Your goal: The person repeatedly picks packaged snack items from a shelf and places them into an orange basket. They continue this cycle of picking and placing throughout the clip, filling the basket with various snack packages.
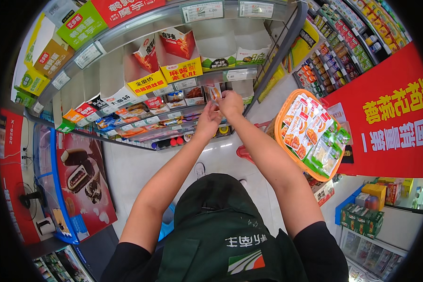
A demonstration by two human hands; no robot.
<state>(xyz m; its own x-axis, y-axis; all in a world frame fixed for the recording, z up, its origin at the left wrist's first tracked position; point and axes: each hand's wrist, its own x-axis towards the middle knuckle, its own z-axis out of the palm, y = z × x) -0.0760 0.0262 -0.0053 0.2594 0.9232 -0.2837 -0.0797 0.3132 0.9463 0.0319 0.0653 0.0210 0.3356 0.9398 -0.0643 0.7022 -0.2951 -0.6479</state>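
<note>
Both arms reach forward to a lower tier of a snack shelf. A small white and orange snack packet (214, 91) stands at the shelf front, its lower end at my right hand's (232, 103) fingertips. My left hand (208, 119) is close beside it, fingers bent towards the packet's lower end; whether they grip it is hard to see. To the right, an orange plastic basket (279, 132) holds white and orange snack packets (305, 123) and green and clear packets (326, 151).
Open display cartons (146, 84) line the shelf tier above the hands. Price tags (202, 12) run along the shelf edges. A red stool (245, 155) stands under the basket side. At left is a freezer with an ice-cream picture (84, 183); a red printed panel (384, 116) is at right.
</note>
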